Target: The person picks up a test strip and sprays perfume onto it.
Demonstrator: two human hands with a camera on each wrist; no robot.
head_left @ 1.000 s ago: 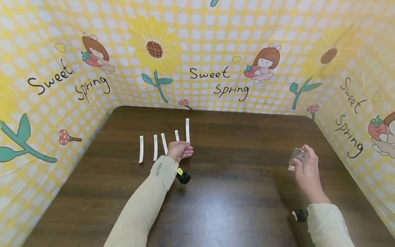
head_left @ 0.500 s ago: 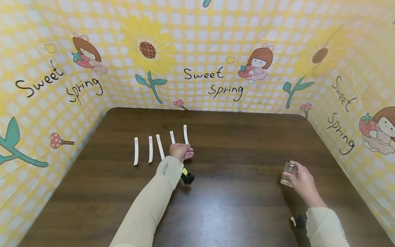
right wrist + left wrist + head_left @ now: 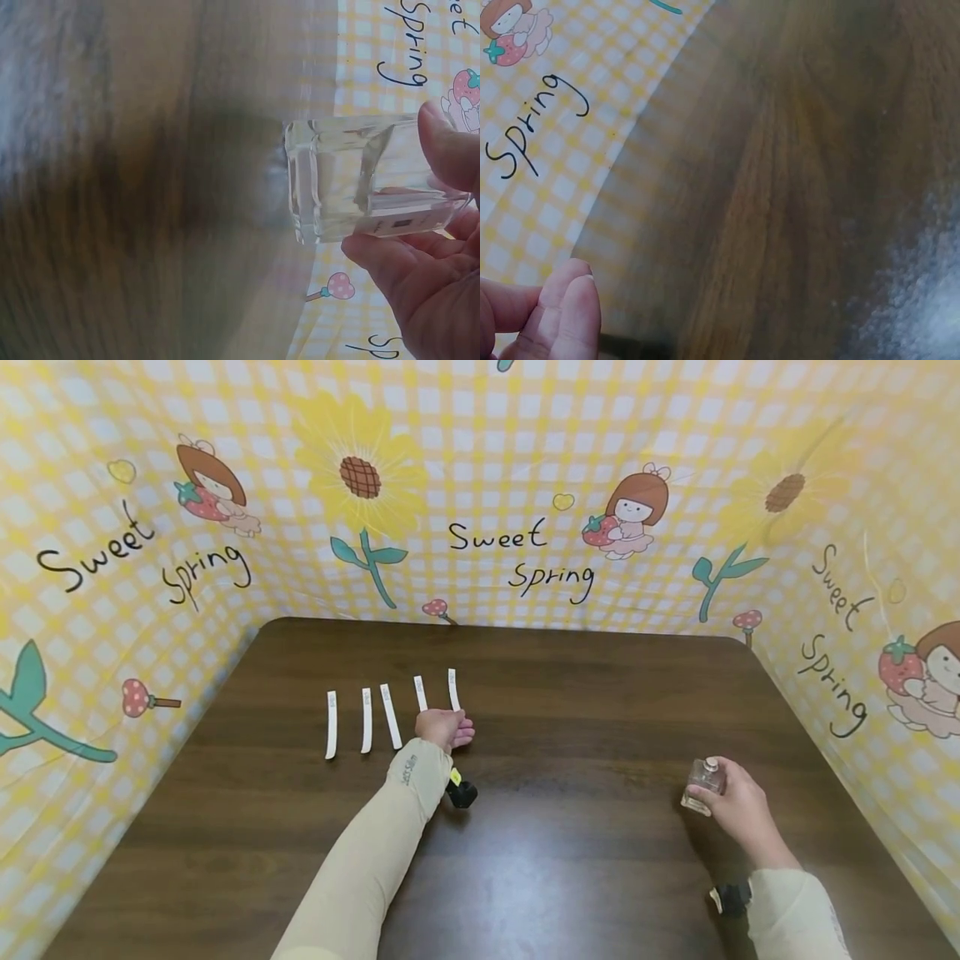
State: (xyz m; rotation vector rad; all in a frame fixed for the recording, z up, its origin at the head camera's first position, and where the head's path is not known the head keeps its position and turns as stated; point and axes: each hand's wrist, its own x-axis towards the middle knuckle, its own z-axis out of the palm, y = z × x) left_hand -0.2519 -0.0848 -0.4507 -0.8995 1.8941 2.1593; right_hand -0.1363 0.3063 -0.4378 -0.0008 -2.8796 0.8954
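In the head view, my left hand pinches the lower end of a white paper test strip between thumb and fingers; the left wrist view shows those fingertips together, the strip out of sight. Small print marks the strip's far end. My right hand, on the right side of the table, grips a clear glass perfume bottle around its sides. Pale liquid and a small label show on the bottle in the right wrist view. Whether its base touches the table, I cannot tell.
Several more white test strips lie in a row to the left, the closest one partly hidden by my left hand. Under everything is a dark wooden table. A yellow checked cloth with printed figures hangs around its back and sides.
My right hand has lowered the bottle and brought it slightly nearer. The strip in my left hand has tipped and reaches less far up. Over the last half second little has moved.
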